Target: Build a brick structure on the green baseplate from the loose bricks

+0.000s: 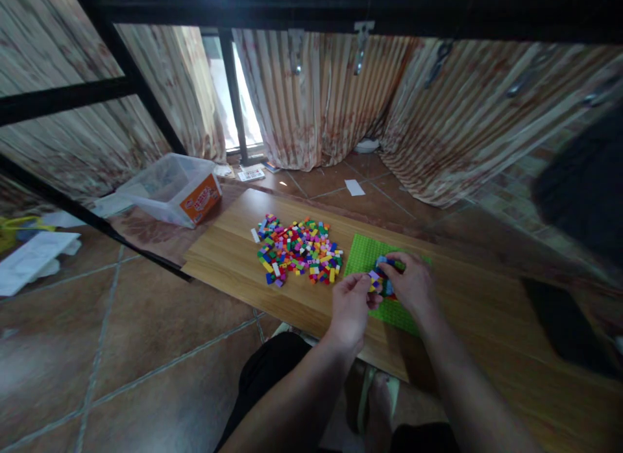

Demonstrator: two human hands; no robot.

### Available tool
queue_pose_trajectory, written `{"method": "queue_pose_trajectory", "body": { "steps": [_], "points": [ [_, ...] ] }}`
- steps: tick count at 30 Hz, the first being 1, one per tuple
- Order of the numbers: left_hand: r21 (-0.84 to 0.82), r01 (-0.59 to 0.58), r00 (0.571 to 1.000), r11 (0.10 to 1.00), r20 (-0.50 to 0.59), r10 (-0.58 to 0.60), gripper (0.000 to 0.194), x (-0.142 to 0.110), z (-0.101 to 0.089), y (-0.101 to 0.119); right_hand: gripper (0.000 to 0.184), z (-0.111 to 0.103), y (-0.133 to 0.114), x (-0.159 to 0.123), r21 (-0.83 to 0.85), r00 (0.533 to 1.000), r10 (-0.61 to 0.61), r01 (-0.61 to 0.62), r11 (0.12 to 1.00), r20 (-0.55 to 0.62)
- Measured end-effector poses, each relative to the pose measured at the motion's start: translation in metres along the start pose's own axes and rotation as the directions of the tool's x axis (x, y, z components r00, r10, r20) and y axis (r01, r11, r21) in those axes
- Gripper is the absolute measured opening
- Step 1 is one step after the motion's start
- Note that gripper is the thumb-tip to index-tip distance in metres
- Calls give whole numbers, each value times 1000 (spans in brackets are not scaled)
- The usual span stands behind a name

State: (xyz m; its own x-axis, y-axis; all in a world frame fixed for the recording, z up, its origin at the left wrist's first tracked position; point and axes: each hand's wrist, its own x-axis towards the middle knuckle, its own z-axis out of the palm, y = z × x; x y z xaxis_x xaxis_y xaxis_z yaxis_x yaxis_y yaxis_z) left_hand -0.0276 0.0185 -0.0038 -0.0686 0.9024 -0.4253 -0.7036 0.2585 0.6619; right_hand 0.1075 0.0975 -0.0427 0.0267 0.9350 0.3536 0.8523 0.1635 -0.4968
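Showing real wood grain along the table (pixel 221 252), smooth with a satin gleam. Over to plastic in the bricks (pixel 302 245), hard and smooth, and in the baseplate (pixel 363 247), rough with studs. Plastic again for the bin (pixel 168 208), cloudy and see-through. Up to cloth, pleated and matt, in the curtains (pixel 321 102). Across to metal, by the look, for the dark, smooth frame (pixel 341 10). Down to glossy tiles (pixel 160 323), then matt paper for the sheet (pixel 355 187).
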Motion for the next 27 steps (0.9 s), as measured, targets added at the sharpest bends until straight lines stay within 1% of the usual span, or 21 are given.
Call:
{"method": "queue_pose_trajectory", "body": {
  "steps": [3,5,7,9,12,13,15,17,21,24,27],
  "points": [
    [27,-34,998,999,-46,35,24,3,-8,7,33,-3,2,-1,0,1000,-22,22,1000,2],
    [42,-55,995,998,-77,58,24,4,-16,18,35,-8,-2,-2,4,999,-47,47,999,-25],
    [39,-95,989,995,-106,99,23,6,-27,32,32,-12,-13,-6,7,993,-96,96,995,-74],
    [18,-156,975,988,-158,157,23,8,-38,49,27,-13,-32,-13,35,982,-167,171,985,-92],
    [-33,-265,932,964,-266,247,18,11,-53,72,21,-5,-66,-30,155,957,-288,279,948,37],
    [-58,-295,916,954,-302,265,16,12,-57,78,19,0,-76,-35,172,942,-323,304,937,93],
    [-100,-322,893,941,-363,267,13,14,-63,86,17,11,-93,-45,184,922,-354,325,928,158],
    [-132,-322,885,938,-394,248,12,15,-65,90,14,20,-102,-51,183,910,-364,331,926,199],
    [-152,-328,882,932,-401,246,11,15,-64,87,10,30,-111,-54,150,907,-352,324,934,232],
    [-145,-332,884,932,-392,254,9,15,-61,84,13,35,-114,-54,71,907,-343,336,939,244],
    [-148,-333,891,931,-373,259,11,15,-59,82,17,41,-118,-55,-36,905,-344,363,931,251]
  ]
}}
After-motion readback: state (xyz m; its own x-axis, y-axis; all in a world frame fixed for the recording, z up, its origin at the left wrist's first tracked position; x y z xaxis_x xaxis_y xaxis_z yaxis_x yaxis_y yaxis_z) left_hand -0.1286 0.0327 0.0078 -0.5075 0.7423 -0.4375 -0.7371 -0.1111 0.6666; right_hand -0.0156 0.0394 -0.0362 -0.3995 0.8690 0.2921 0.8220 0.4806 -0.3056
